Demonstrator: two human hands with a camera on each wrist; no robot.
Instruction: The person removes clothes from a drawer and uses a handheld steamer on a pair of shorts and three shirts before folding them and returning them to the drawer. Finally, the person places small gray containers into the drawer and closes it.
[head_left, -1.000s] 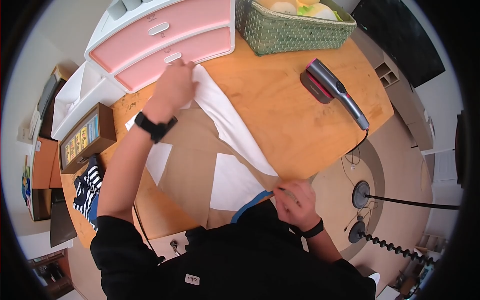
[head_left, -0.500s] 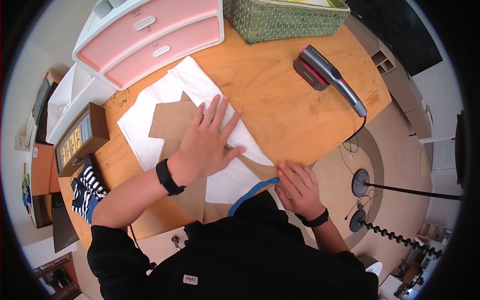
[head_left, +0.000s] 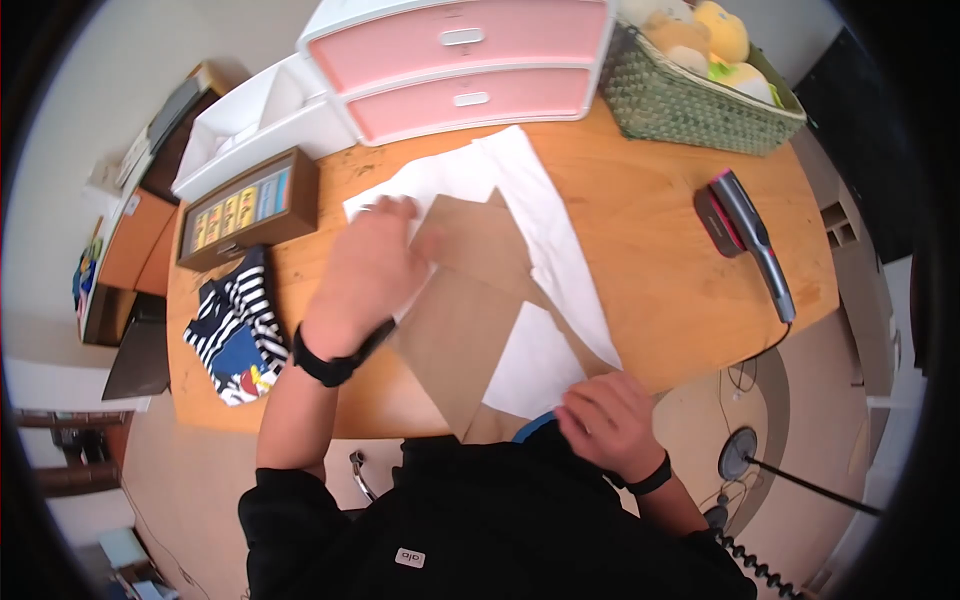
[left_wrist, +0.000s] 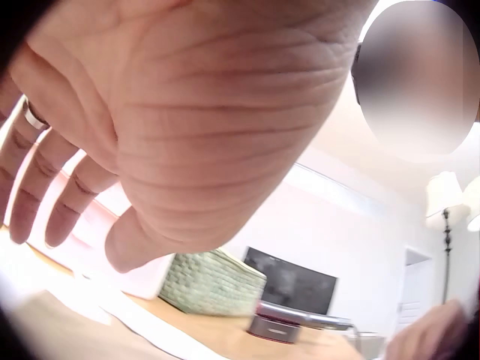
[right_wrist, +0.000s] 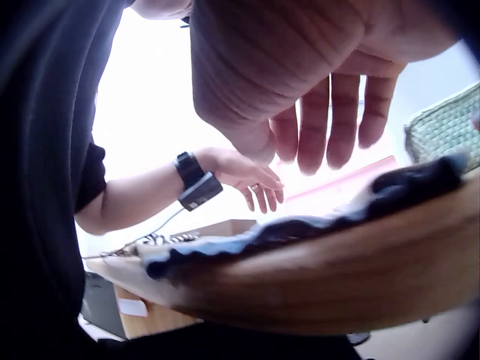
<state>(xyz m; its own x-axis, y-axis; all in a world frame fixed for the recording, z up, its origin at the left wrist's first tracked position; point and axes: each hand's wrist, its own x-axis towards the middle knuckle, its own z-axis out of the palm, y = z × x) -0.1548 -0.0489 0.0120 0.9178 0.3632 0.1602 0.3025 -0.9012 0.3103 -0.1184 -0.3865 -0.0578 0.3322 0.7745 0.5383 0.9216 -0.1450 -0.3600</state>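
Observation:
A white and brown garment [head_left: 455, 325] with a blue edge [head_left: 536, 427] lies on the wooden table, partly folded over on itself. Over its left part is my left hand [head_left: 370, 268], slightly blurred, fingers loosely bent. The left wrist view shows nothing between those fingers [left_wrist: 66, 202]. My right hand [head_left: 608, 420] is at the near right corner, beside the blue edge. In the right wrist view its fingers [right_wrist: 345, 124] hang loosely above the cloth's dark blue edge [right_wrist: 300, 231] and hold nothing.
A handheld steamer [head_left: 745, 235] with a cord lies at the right. Pink drawers [head_left: 470, 75] and a green basket [head_left: 690, 105] of plush toys stand at the back. To the left are a brown box [head_left: 250, 210], a white bin [head_left: 260, 120] and a folded striped garment [head_left: 238, 325].
My left hand moved from the garment's far end to spread on its middle, then left and up off it. My right hand has let go of the near corner. The head view has turned left.

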